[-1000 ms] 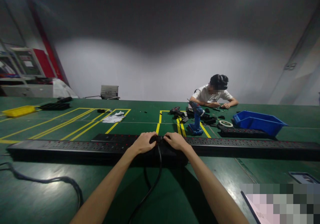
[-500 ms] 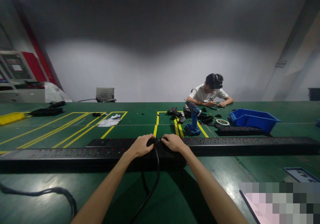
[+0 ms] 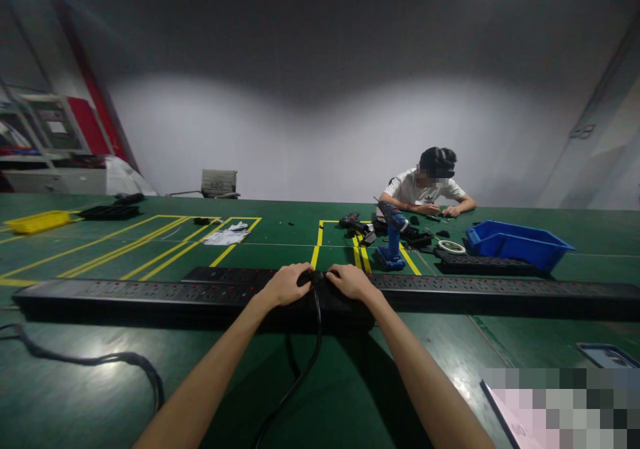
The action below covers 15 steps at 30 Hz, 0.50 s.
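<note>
I have two long black power strips lying crosswise in front of me, on my side of the blue cordless drill [image 3: 393,239]. The near strip [image 3: 125,299] runs from well left of the drill to just short of it; the far strip [image 3: 500,292] carries on to its right. Their long axes run side to side, roughly parallel and overlapping under my hands, socket faces up with small red marks. A black cord [image 3: 320,329] leaves the plug [image 3: 318,277] between my hands and points back toward me, curving left.

My left hand [image 3: 290,283] has its fingers curled at the plug, and my right hand [image 3: 350,281] bends its fingers down just beside it. From here I can't tell whether either set is gripping.

The green table [image 3: 280,232] is marked with yellow tape. Left of the drill lie white papers [image 3: 226,236] and, farther out, a yellow tray [image 3: 39,221]; to its right, a blue bin [image 3: 520,242]. Beyond the drill, a co-worker [image 3: 417,192] leans over the table before a pale wall [image 3: 320,142]; a chair [image 3: 219,183] stands off to its left.
</note>
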Motion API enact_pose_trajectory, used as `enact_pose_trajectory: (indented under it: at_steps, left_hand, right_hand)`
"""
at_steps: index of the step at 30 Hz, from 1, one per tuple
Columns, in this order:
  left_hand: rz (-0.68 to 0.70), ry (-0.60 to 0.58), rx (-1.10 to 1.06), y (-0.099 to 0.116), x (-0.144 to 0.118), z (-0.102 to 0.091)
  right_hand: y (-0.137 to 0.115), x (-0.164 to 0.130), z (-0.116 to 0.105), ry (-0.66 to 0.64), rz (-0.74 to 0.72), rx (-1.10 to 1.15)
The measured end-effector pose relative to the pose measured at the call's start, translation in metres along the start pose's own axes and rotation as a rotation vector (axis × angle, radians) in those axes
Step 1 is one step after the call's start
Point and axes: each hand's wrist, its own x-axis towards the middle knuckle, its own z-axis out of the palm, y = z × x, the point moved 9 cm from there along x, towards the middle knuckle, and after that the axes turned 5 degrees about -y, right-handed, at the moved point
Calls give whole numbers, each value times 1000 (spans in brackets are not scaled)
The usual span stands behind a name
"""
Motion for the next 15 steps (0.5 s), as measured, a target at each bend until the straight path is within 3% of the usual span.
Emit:
enact_pose_trajectory:
  at_steps: [8, 15]
  left_hand:
    - [29, 10, -1, -3, 1, 2]
    - [20, -2, -5, -1, 2, 2]
  right_hand:
    - [-2, 0, -2, -2, -20, 21]
    - [-26, 2, -17, 114, -113, 52]
